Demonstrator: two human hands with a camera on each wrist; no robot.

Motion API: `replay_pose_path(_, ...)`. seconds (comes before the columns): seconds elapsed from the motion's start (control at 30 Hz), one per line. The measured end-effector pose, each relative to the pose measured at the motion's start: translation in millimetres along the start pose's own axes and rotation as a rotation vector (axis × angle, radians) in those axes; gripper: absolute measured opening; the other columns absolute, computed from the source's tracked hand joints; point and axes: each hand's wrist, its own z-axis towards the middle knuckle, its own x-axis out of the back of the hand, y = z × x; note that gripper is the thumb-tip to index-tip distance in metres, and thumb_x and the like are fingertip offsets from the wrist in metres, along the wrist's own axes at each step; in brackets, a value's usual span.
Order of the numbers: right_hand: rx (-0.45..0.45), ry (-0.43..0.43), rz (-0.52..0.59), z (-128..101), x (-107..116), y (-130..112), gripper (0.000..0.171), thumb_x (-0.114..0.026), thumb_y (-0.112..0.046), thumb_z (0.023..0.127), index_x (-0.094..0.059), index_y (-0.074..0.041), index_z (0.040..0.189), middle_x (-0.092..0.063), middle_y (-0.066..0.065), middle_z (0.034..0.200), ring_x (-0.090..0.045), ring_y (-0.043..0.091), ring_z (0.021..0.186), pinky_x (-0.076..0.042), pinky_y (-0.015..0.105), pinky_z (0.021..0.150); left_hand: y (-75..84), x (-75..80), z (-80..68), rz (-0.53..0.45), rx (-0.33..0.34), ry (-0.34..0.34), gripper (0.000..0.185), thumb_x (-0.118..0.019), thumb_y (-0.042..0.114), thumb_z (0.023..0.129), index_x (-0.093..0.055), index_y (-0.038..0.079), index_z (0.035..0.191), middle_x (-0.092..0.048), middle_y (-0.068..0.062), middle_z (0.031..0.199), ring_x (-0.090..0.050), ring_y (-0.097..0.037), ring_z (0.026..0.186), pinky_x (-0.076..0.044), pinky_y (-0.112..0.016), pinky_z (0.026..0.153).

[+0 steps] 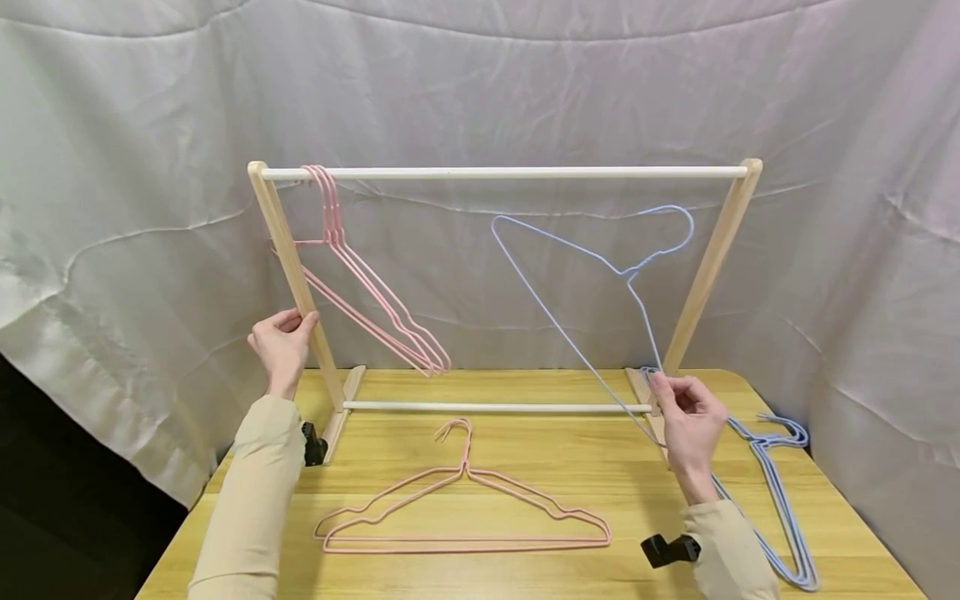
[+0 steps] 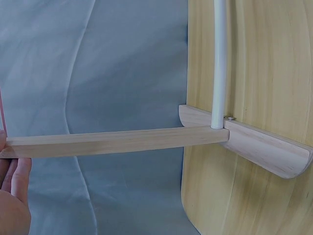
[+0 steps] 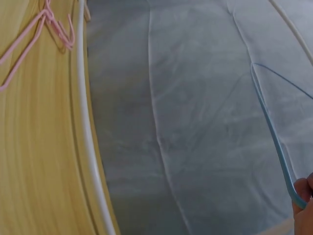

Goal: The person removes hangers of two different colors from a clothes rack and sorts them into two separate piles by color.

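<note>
My left hand (image 1: pixel 283 346) grips the left post (image 1: pixel 285 250) of a wooden garment rack, thumb on the near side. In the left wrist view its fingers (image 2: pixel 19 181) lie against the post at the left edge. My right hand (image 1: pixel 692 421) pinches a blue hanger (image 1: pixel 628 272) near a lower corner, holding it tilted in front of the rack's right side. The hanger's hook (image 1: pixel 692 229) is up, below the white top rail (image 1: pixel 525 173) and apart from it. In the right wrist view, only part of the hand and the blue hanger (image 3: pixel 274 132) show.
Several pink hangers (image 1: pixel 332 225) hang at the rail's left end. Pink hangers (image 1: pixel 465 551) lie on the wooden table (image 1: pixel 390 575) in front of the rack. A stack of blue hangers (image 1: pixel 783 508) lies at the right. A white lower bar (image 1: pixel 487 407) joins the rack's feet.
</note>
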Motion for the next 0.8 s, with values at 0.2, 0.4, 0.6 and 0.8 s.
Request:
replay_pose_path(0.2,0.003,0.045,0.121,-2,21,1,0.02,-0.066,0.017,0.084,-0.071,0.002,0.073,-0.07,-0.006,0.066,-0.056,0.0,0.053,-0.044,0.009,0.051,0.2,0.0,-0.1,-0.003,0.003,-0.004,0.03,-0.077,0.02,0.09,-0.076,0.0,0.112,-0.074,-0.022,0.108,-0.049,0.022,0.067,-0.041,-0.006,0.077)
replay_pose_path(0.4,0.037,0.113,0.188,-3,43,4,0.016,-0.066,0.018,0.084,-0.072,0.004,0.077,-0.074,-0.001,0.07,-0.061,0.004,0.053,-0.05,0.011,0.053,1.1,0.3,-0.8,-0.002,0.008,-0.007,0.03,-0.077,0.02,0.089,-0.076,0.0,0.112,-0.075,-0.02,0.108,-0.05,0.021,0.067,-0.041,-0.006,0.077)
replay_pose_path(0.6,0.063,0.199,0.366,-3,63,8,0.015,-0.061,0.024,0.083,-0.068,0.014,0.075,-0.074,0.01,0.07,-0.062,0.011,0.05,-0.051,0.015,0.05,1.6,0.1,-0.1,0.01,0.013,-0.008,0.031,-0.077,0.02,0.089,-0.076,0.001,0.113,-0.074,-0.021,0.109,-0.05,0.02,0.067,-0.045,-0.01,0.079)
replay_pose_path(0.8,0.061,0.264,0.515,0,85,13,0.011,-0.058,0.027,0.083,-0.064,0.023,0.076,-0.072,0.019,0.068,-0.062,0.017,0.048,-0.051,0.02,0.047,2.0,0.4,-0.5,0.009,0.02,-0.01,0.031,-0.077,0.021,0.089,-0.076,0.001,0.113,-0.074,-0.021,0.11,-0.05,0.02,0.068,-0.046,-0.013,0.083)
